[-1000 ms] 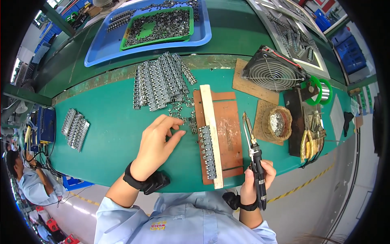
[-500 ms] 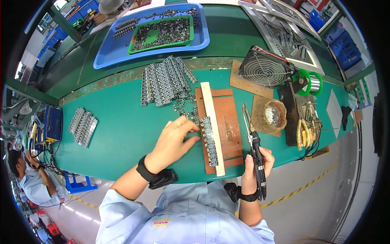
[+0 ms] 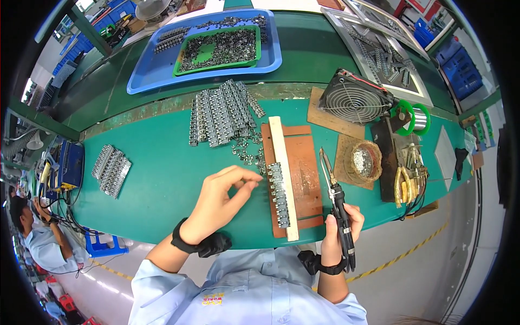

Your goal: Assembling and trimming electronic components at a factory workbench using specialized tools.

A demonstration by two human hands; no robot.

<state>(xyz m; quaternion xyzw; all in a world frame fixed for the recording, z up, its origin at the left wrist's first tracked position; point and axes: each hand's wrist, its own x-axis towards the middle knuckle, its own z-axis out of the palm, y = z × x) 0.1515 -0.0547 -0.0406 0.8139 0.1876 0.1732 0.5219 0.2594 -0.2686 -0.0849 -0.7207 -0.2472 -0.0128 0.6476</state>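
My right hand is wrapped round a black soldering iron, whose metal tip points away from me, right of a brown board. On that board lies a pale wooden strip, with a row of small dark circuit boards along its left side. My left hand hovers just left of this row, thumb and forefinger brought together; whatever they pinch is too small to make out. Loose small metal parts are scattered beyond my left fingertips, beside stacked circuit-board panels.
Past the stack stands a blue tray bearing a green tray of small metal parts. To the right are a fan, a round pot, a solder spool and tools with yellowed handles. More panels lie left.
My left hand has drawn back slightly to the left, away from the row of circuit boards, with its fingertips closer together. My right hand keeps hold of the soldering iron, nearly in place.
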